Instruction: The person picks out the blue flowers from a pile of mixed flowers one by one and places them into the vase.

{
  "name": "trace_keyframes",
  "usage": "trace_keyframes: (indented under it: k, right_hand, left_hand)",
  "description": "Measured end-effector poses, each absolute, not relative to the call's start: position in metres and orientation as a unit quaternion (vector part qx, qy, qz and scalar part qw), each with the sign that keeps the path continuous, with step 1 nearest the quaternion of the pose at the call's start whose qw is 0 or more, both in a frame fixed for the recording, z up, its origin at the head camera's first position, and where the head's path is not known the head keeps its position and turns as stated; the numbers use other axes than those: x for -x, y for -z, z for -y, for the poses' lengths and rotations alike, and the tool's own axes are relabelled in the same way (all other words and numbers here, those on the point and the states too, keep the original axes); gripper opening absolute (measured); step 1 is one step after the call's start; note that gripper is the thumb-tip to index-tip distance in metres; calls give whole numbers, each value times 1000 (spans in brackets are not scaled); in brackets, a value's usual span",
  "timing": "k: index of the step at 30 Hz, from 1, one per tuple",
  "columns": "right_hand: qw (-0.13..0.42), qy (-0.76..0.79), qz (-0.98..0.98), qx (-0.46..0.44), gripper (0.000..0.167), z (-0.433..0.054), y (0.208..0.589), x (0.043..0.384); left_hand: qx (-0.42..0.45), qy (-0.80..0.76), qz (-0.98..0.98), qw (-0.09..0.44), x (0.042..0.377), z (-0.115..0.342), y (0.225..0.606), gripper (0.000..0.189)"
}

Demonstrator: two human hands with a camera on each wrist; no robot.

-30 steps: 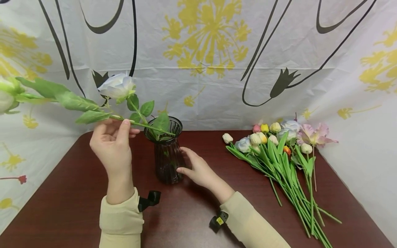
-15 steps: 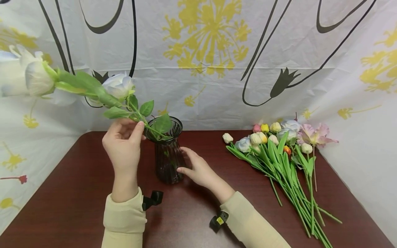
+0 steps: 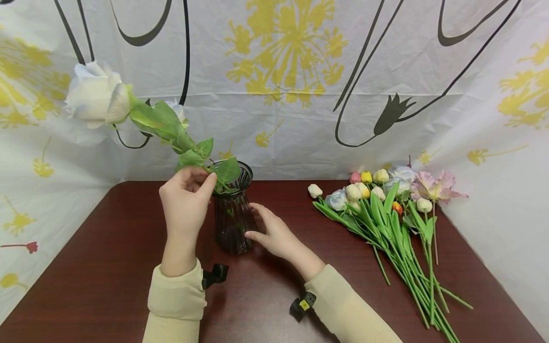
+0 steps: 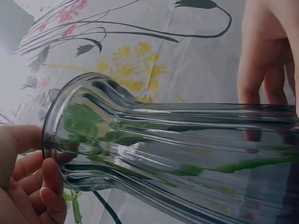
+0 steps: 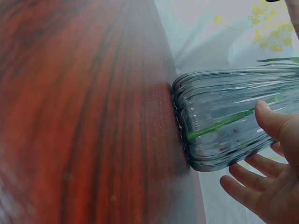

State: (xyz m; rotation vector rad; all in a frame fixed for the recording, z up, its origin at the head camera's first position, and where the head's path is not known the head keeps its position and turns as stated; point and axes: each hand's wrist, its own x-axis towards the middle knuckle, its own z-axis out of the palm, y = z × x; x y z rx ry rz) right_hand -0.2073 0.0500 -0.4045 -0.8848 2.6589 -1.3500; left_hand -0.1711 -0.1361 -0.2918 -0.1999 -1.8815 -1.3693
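A dark, clear ribbed glass vase [image 3: 233, 226] stands upright on the brown table [image 3: 253, 305]. At its mouth my left hand [image 3: 185, 205] pinches the stem of a white artificial rose [image 3: 98, 95], which slants up to the left with its leaves above the fingers. Another pale rose [image 3: 179, 112], mostly hidden behind it, leans out of the vase. Inside the glass a green stem [image 5: 219, 125] runs down to the base in the right wrist view. My right hand [image 3: 279, 238] holds the vase's right side, thumb in front and fingers round behind.
To the right lies a loose pile of artificial flowers, with white tulips [image 3: 315, 191], a pink lily-like bloom [image 3: 434, 186] and long green stems [image 3: 411, 271] pointing toward the front. A printed white cloth [image 3: 274, 133] hangs behind the table.
My left hand has moved right to the vase mouth, bringing the white rose from the left edge and tilting it more upright. My right hand and the vase have stayed in place.
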Motion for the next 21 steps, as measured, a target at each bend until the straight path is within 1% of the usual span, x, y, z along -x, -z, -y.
trace_keyframes:
  k: [12,21]
  right_hand:
    - [13,433,-855,287,68,-49,405,208]
    - [8,434,-853,289,68,-50,406,209]
  left_hand:
    - [90,481,777,395,175,136,295,5]
    - [89,468,793,379,176,136,295,5]
